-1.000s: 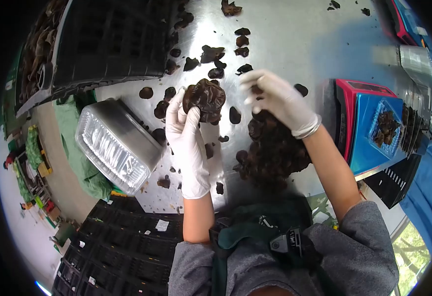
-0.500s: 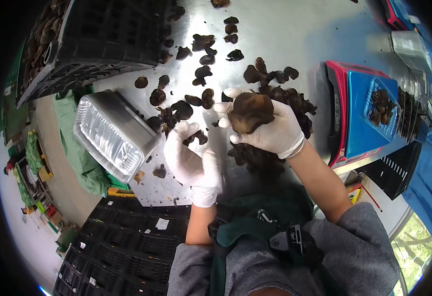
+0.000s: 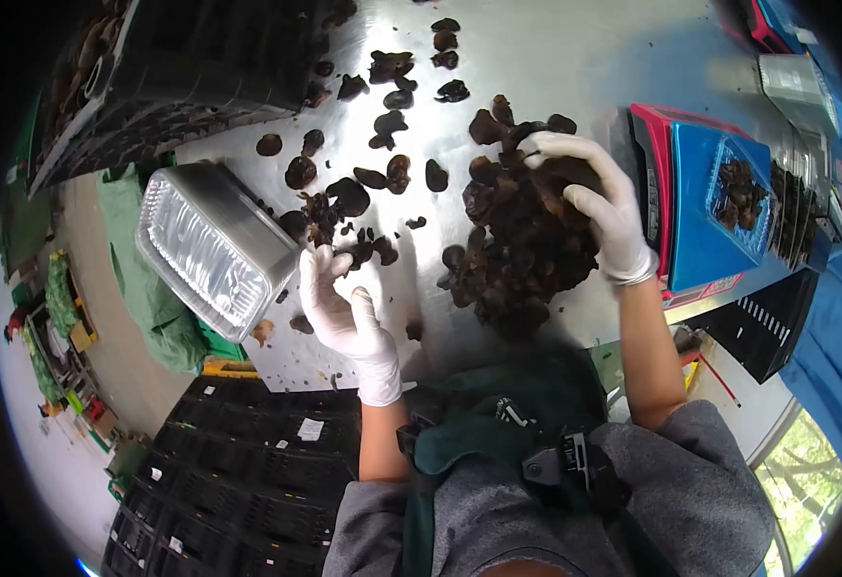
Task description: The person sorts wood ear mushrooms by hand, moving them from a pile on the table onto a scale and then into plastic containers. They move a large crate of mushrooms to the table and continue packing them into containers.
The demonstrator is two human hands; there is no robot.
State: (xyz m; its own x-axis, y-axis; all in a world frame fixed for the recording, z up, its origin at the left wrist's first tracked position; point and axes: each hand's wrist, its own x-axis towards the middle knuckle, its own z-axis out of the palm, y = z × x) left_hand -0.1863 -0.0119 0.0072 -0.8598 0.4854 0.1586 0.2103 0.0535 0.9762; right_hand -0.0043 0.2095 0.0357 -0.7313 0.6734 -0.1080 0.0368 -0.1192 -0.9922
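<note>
My right hand (image 3: pixel 608 197), in a white glove, curves over the right side of a heap of dark wood ear mushrooms (image 3: pixel 527 245). Its thumb and fingers are apart, with mushroom pieces beneath and between them; no firm grip shows. My left hand (image 3: pixel 344 313), gloved too, hovers at the left with fingers loosely bent and thumb apart, holding nothing. Its fingertips are close to a small cluster of mushroom bits (image 3: pixel 323 216). Single wood ears, such as one dark piece (image 3: pixel 437 175), lie in loose rows on the metal table (image 3: pixel 527 58).
A stack of clear plastic trays (image 3: pixel 214 255) lies tilted at the left. A black crate (image 3: pixel 219 77) stands at the upper left. On the right, a red-and-blue scale (image 3: pixel 695 221) carries a filled tray (image 3: pixel 740 197). Black crates (image 3: pixel 248 462) lie below the table's front edge.
My right hand has moved right, from in front of me to the heap, and the large wood ear it held up is no longer raised. My left hand has shifted slightly left and down.
</note>
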